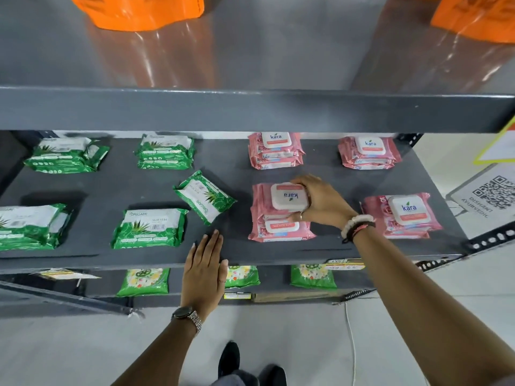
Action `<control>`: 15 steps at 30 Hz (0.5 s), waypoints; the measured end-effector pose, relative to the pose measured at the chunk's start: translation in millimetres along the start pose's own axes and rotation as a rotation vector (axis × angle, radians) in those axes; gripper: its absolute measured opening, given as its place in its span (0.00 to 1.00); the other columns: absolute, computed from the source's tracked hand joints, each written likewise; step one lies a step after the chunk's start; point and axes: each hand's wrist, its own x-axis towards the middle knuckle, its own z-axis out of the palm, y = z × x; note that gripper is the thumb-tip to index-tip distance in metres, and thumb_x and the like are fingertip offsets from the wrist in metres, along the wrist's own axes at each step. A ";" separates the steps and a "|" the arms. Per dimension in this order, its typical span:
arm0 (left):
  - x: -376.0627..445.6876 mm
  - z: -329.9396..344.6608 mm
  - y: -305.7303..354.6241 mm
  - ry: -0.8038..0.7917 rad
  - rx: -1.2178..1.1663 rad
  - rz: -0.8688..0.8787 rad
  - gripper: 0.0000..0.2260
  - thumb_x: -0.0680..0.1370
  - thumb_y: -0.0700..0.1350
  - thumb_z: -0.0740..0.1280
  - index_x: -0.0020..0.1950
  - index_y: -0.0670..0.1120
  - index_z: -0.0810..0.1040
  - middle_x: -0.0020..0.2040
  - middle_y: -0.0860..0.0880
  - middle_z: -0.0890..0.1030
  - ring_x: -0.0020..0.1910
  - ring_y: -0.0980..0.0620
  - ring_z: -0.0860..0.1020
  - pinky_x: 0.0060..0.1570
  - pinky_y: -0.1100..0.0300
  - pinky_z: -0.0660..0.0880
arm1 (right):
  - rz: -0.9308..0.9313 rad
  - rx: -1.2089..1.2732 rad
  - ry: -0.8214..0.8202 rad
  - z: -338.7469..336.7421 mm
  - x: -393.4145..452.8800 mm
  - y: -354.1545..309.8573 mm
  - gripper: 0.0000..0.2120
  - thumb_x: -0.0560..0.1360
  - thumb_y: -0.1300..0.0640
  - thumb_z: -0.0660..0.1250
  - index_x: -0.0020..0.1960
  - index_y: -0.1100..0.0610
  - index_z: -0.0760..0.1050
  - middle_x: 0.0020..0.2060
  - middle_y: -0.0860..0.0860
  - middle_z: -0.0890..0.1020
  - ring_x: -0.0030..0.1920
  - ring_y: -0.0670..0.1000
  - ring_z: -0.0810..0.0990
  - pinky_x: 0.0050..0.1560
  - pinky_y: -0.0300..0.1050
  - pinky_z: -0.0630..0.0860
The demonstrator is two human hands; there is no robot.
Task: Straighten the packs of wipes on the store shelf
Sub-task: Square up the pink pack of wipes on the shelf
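Green and pink packs of wipes lie in piles on a dark grey shelf (242,174). My right hand (320,203) grips the top pink pack (284,200) of the front middle pile, which sits turned upside down to me. One green pack (204,196) lies skewed between the piles. My left hand (204,271) rests flat on the shelf's front edge, fingers together, holding nothing. Other pink piles sit at the back middle (274,150), back right (369,153) and front right (402,215). Green piles lie at back left (65,156), back centre (164,153), front left (30,227) and front centre (150,228).
A grey shelf board (250,110) hangs above, with orange bags (136,11) on it. A lower shelf carries green packets (143,281). A perforated metal upright (490,238) and a QR-code sign (490,195) stand at the right. My shoes (250,366) are on the pale floor.
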 end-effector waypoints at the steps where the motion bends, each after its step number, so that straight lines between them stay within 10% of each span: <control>1: 0.1 -0.2 0.1 0.000 -0.001 0.000 0.23 0.81 0.49 0.50 0.74 0.41 0.65 0.74 0.44 0.67 0.72 0.44 0.64 0.73 0.50 0.53 | 0.000 -0.006 -0.020 4.3 -5.0 -2.9 0.36 0.57 0.51 0.81 0.60 0.54 0.71 0.54 0.50 0.77 0.52 0.47 0.74 0.52 0.42 0.72; 9: -0.4 0.5 -0.5 0.001 0.007 -0.005 0.24 0.82 0.50 0.50 0.75 0.41 0.64 0.74 0.44 0.66 0.72 0.45 0.64 0.72 0.49 0.55 | -0.006 -0.117 -0.153 13.4 -17.2 -16.9 0.47 0.64 0.48 0.77 0.75 0.55 0.55 0.72 0.54 0.65 0.71 0.55 0.64 0.71 0.56 0.65; 15: -0.7 -1.4 -1.1 -0.007 -0.001 0.000 0.24 0.82 0.50 0.48 0.75 0.41 0.64 0.74 0.44 0.66 0.72 0.44 0.64 0.72 0.49 0.55 | 0.029 -0.065 -0.201 7.2 -10.7 -32.5 0.38 0.68 0.52 0.73 0.73 0.51 0.60 0.71 0.51 0.70 0.68 0.54 0.70 0.67 0.55 0.70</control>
